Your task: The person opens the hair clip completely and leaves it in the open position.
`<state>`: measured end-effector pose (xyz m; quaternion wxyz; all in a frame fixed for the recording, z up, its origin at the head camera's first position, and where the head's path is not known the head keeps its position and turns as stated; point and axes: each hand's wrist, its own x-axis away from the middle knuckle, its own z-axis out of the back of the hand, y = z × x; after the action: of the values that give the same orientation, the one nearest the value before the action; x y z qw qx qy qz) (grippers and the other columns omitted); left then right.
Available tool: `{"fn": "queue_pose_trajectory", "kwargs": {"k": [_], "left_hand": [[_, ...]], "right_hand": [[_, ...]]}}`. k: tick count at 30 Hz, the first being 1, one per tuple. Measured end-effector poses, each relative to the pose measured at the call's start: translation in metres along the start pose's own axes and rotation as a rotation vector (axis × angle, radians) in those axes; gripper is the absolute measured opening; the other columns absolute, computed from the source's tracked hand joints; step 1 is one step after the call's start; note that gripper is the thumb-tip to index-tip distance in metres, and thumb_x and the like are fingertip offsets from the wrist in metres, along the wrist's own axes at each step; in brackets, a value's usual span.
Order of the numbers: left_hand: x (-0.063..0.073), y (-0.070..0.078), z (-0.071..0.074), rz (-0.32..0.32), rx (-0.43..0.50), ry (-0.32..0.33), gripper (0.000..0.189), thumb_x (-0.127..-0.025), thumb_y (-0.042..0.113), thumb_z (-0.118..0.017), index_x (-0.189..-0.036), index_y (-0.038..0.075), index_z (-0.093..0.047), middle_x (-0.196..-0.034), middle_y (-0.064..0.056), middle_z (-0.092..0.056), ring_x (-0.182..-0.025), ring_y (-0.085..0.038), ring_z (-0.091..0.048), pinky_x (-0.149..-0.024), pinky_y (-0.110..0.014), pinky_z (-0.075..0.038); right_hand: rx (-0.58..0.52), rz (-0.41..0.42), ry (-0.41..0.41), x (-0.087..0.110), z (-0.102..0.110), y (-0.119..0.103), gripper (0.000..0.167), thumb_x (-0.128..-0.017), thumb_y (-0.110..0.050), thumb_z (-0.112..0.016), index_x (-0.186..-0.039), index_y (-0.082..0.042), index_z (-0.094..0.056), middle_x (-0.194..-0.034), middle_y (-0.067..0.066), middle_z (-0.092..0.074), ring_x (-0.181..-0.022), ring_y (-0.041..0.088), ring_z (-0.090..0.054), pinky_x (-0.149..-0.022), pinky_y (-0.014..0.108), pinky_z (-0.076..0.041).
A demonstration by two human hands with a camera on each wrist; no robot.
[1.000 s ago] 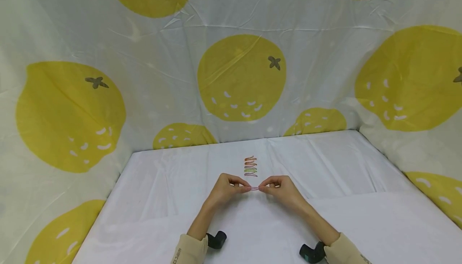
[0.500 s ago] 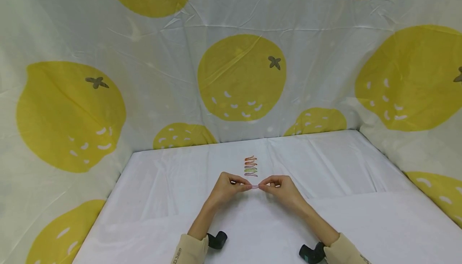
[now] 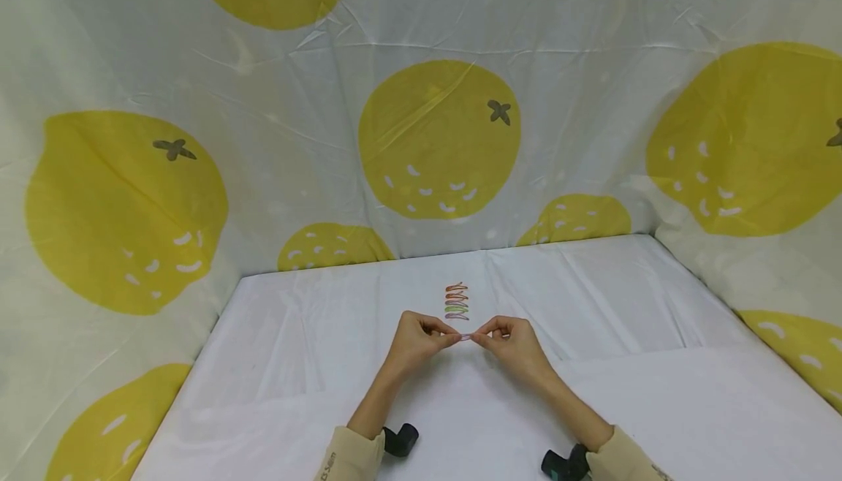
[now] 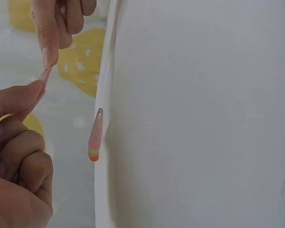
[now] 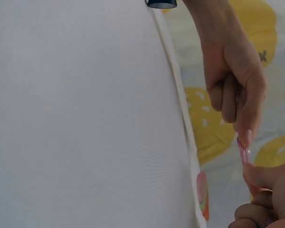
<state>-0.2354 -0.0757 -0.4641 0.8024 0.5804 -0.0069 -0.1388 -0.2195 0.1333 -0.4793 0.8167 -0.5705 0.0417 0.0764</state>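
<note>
A slim pink snap hair clip [image 3: 465,337] is held up between my two hands, above the white table. My left hand [image 3: 416,341] pinches one end between thumb and fingertips. At the other end, my right hand [image 3: 514,343] pinches the same clip. Part of the clip [image 4: 45,78] is hidden by fingers in the left wrist view; the middle of the clip [image 5: 242,152] shows in the right wrist view. Just beyond the hands, several hair clips [image 3: 457,303] lie in a column on the table, in orange, pink and green.
White cloth covers the table [image 3: 316,342]. A curtain [image 3: 572,123] printed with yellow fruit stands behind it and along both sides. Black wrist-worn cameras, one near the left cuff [image 3: 349,455], the other near the right cuff [image 3: 625,459], hang close over the cloth.
Both hands have shifted slightly forward with the pink hair clip, nearer the column of clips. Their pinch on it stays the same. The head view has tilted very slightly.
</note>
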Motion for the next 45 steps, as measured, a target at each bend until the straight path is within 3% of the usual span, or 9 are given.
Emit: {"fn": "queue_pose_trajectory", "kwargs": {"k": [7,15,22,28,36,45], "left_hand": [[0.0,0.0,-0.003,0.001,0.022,0.024,0.008,-0.078,0.003,-0.087,-0.077,-0.003,-0.081,-0.057,0.006,-0.058,-0.051,-0.003,-0.038,-0.049,-0.019,-0.029],[-0.002,-0.003,-0.004,-0.015,0.02,0.045,0.006,-0.078,0.001,-0.086,-0.077,-0.003,-0.081,-0.056,0.005,-0.055,-0.05,-0.001,-0.037,-0.048,-0.019,-0.028],[-0.002,-0.003,-0.002,-0.02,0.004,0.029,0.005,-0.08,0.002,-0.086,-0.079,-0.001,-0.082,-0.061,-0.004,-0.064,-0.052,-0.001,-0.037,-0.05,-0.018,-0.029],[-0.003,-0.003,0.0,-0.045,-0.015,0.022,0.004,-0.08,0.001,-0.086,-0.081,-0.001,-0.083,-0.076,-0.017,-0.076,-0.055,-0.001,-0.044,-0.052,-0.016,-0.035],[-0.007,-0.005,0.001,-0.057,-0.041,0.012,0.006,-0.08,0.003,-0.087,-0.084,0.001,-0.084,-0.084,-0.017,-0.079,-0.06,0.0,-0.047,-0.054,-0.015,-0.038],[-0.011,-0.008,0.01,-0.025,-0.128,-0.027,0.008,-0.084,0.009,-0.086,-0.086,0.002,-0.084,-0.078,-0.012,-0.077,-0.055,-0.003,-0.041,-0.051,-0.017,-0.032]], "right_hand": [[-0.017,0.008,0.047,0.001,-0.003,0.001,0.012,-0.084,-0.013,-0.086,-0.079,-0.006,-0.077,-0.054,-0.007,-0.037,-0.051,0.001,-0.031,-0.052,0.019,-0.025],[0.029,0.072,0.078,0.002,-0.006,0.0,0.01,-0.084,-0.014,-0.086,-0.079,-0.009,-0.079,-0.055,-0.006,-0.038,-0.052,0.0,-0.033,-0.052,0.019,-0.028],[0.012,0.022,0.053,-0.001,-0.004,0.003,0.009,-0.084,-0.017,-0.087,-0.09,-0.012,-0.083,-0.056,-0.004,-0.039,-0.052,-0.001,-0.032,-0.052,0.019,-0.027],[0.005,0.007,0.052,-0.002,-0.003,0.005,0.012,-0.084,-0.016,-0.086,-0.094,-0.011,-0.084,-0.057,-0.005,-0.039,-0.053,0.0,-0.032,-0.053,0.019,-0.029],[-0.01,-0.043,0.079,-0.003,0.0,0.006,0.01,-0.085,-0.019,-0.086,-0.09,-0.01,-0.084,-0.057,-0.006,-0.039,-0.054,0.002,-0.032,-0.053,0.019,-0.027],[-0.02,-0.078,0.034,-0.008,-0.005,0.007,0.008,-0.086,-0.016,-0.084,-0.09,-0.009,-0.084,-0.057,-0.006,-0.043,-0.056,0.003,-0.036,-0.054,0.019,-0.029]]}}
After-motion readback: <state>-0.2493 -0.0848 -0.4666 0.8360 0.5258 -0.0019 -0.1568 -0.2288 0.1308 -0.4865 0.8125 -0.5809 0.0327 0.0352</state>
